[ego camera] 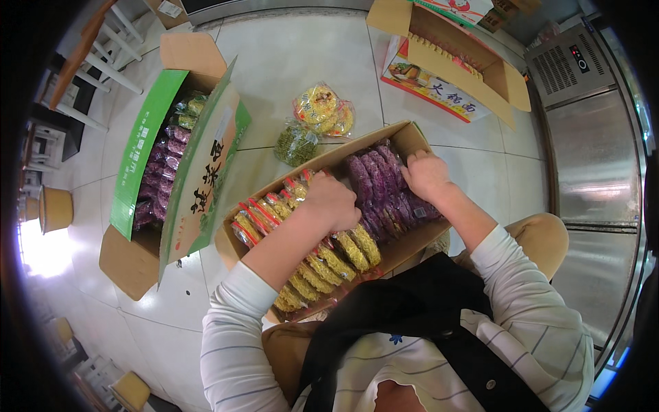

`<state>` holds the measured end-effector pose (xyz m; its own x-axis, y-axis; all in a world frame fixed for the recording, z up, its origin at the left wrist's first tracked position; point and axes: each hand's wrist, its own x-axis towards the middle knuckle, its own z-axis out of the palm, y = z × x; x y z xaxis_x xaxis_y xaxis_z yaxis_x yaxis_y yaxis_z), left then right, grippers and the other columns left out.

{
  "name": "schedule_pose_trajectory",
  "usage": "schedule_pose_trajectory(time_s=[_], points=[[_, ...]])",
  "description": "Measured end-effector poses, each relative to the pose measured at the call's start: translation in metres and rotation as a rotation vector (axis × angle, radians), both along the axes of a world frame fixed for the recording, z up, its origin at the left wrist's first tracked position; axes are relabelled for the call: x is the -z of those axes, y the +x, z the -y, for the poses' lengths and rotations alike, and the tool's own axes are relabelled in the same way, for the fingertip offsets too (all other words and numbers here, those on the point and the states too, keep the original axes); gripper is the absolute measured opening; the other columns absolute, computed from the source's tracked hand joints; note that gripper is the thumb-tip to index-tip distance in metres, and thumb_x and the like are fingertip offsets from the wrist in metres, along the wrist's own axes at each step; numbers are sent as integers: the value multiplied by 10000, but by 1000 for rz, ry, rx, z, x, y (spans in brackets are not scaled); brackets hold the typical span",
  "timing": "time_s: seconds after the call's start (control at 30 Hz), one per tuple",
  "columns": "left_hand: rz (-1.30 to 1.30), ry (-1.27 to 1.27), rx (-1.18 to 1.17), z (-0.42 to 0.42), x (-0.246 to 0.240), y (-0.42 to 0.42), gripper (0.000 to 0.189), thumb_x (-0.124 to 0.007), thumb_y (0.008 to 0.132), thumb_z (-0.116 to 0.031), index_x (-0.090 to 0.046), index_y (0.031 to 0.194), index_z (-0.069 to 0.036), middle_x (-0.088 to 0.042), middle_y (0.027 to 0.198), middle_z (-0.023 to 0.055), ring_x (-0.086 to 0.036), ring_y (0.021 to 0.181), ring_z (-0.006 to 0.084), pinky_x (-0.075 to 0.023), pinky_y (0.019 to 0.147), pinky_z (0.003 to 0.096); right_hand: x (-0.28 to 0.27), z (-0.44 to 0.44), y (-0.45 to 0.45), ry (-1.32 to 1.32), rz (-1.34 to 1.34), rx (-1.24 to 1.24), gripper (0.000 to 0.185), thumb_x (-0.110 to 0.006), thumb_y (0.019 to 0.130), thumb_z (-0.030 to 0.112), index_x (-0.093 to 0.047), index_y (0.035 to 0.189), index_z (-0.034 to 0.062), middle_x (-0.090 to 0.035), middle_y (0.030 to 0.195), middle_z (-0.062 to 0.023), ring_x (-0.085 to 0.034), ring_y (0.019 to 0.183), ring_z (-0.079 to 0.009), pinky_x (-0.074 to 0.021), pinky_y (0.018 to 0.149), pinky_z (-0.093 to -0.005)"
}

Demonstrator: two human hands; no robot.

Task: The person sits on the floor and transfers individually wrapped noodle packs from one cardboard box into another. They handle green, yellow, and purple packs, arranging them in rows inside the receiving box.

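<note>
An open cardboard carton (275,186) stands on the floor before me, filled with packed rows. Yellow noodle cakes in clear, red-edged wrappers (337,262) fill its left part, and wrapped purple noodle cakes (376,172) fill its right part. My left hand (334,200) is down among the yellow packs near the border with the purple ones; its fingertips are hidden. At the carton's right end, my right hand (426,174) has curled fingers against the outermost purple packs, close to the end wall. Whether either hand grips a pack is not visible.
A green-and-white carton (198,170) of purple and green packs stands open at left. Beyond my carton lie loose yellow packs (322,110) and a green pack (296,144). Another open carton (432,87) is at far right, near a steel refrigerated cabinet (592,170). Stools (55,208) line the left.
</note>
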<state>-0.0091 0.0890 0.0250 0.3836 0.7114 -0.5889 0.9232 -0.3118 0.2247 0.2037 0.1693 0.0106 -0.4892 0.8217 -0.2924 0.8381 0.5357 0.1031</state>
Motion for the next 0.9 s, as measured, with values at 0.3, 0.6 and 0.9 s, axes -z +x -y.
schedule_pose_trajectory(time_s=[0.3,0.6,0.9], points=[[-85,-27,73,-10,15,16,397,-468,888,-414,-719,1098,-189,-688,1133,42,-544,1155,241,-333,1006,425,-31,-6,-8,-180,264,-149,180,-621,738,96,-745,864,59,-717,900,-135,-701,881,-305,-565,686,-410],[-166,-108,104,-7,6,20,444,-496,877,-432,-723,1119,-137,-673,1188,67,-564,1186,230,-271,1067,437,89,12,-72,-129,87,-866,271,-546,828,259,-701,981,98,-643,1050,-75,-543,1100,-283,-385,927,-435],[-185,-151,124,-8,5,17,476,-479,875,-461,-731,1094,-121,-694,1138,87,-609,1125,235,-310,1020,423,94,26,-72,150,753,-1064,500,-426,923,381,-601,1285,84,-553,1334,-155,-424,1288,-391,-295,1044,-562]])
